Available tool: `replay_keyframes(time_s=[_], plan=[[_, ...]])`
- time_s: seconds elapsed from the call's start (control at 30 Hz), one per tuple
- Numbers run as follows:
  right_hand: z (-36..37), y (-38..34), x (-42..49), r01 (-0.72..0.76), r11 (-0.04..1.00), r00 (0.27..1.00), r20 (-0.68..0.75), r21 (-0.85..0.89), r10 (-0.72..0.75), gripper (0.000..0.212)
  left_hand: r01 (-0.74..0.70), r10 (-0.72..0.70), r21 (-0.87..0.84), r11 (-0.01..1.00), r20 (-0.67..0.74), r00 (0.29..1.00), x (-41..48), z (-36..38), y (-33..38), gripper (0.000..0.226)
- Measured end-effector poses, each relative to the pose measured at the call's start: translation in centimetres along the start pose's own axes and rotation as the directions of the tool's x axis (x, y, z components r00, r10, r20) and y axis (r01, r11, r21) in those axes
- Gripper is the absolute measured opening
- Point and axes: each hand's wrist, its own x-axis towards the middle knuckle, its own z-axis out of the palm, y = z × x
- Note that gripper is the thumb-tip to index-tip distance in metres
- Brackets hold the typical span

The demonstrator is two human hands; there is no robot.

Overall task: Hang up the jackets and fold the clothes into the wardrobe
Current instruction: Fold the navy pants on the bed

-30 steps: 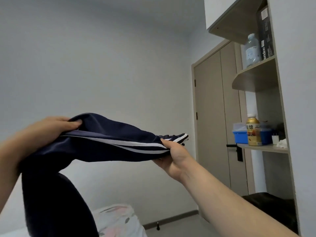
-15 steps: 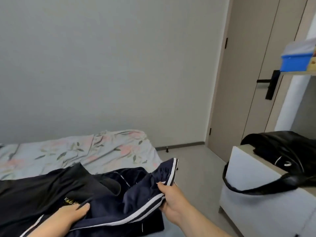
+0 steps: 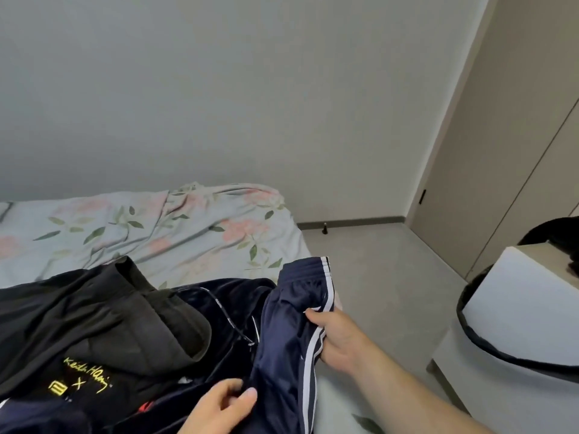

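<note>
The right hand (image 3: pixel 340 339) is clamped on the white-striped seam of the navy trousers (image 3: pixel 291 311) and the left hand (image 3: pixel 224 408) pinches them nearer the body, so they run lengthwise away along the edge of the bed (image 3: pixel 156 227).

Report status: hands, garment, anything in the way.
Right hand grips navy white-striped track pants. Left hand pinches them lower down. Black hooded sweatshirt with yellow print lies alongside on the floral bedsheet.
</note>
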Motion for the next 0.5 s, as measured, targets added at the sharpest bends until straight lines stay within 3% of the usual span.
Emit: replay_keyframes(time_s=[0.07,0.17,0.23,0.3,0.37,0.43,0.5], plan=[[-0.4,0.4,1.6,-0.065,0.997,0.996,0.054,-0.049,0.068,0.030,-0.032,0.032,0.024,0.999,-0.020,0.999,2.1,0.8,2.8,0.063],[-1.7,1.6,3.8,-0.103,0.993,0.987,0.120,-0.059,0.109,0.032,-0.044,0.044,0.011,0.999,-0.015,0.999,5.5,2.9,6.0,0.034],[-2.4,2.3,4.5,-0.100,0.993,0.984,0.141,-0.054,0.107,0.030,0.082,-0.070,-0.096,0.992,0.121,0.990,7.0,3.7,6.3,0.031],[-3.5,3.1,5.1,-0.112,0.993,0.982,0.152,-0.029,0.115,0.031,0.223,-0.204,-0.134,0.966,0.145,0.968,8.6,4.1,6.4,0.033],[-5.0,3.7,5.7,-0.135,0.991,0.981,0.139,0.007,0.133,0.038,0.231,-0.231,0.030,0.973,-0.003,0.973,10.2,4.3,6.0,0.043],[-6.0,4.1,6.1,-0.160,0.986,0.975,0.161,0.037,0.153,0.048,0.195,-0.136,0.282,0.939,-0.216,0.967,10.9,4.7,5.8,0.061],[-6.6,4.8,6.7,-0.187,0.982,0.968,0.179,0.030,0.179,0.054,0.139,-0.080,0.328,0.935,-0.186,0.979,11.3,5.6,5.8,0.067]])
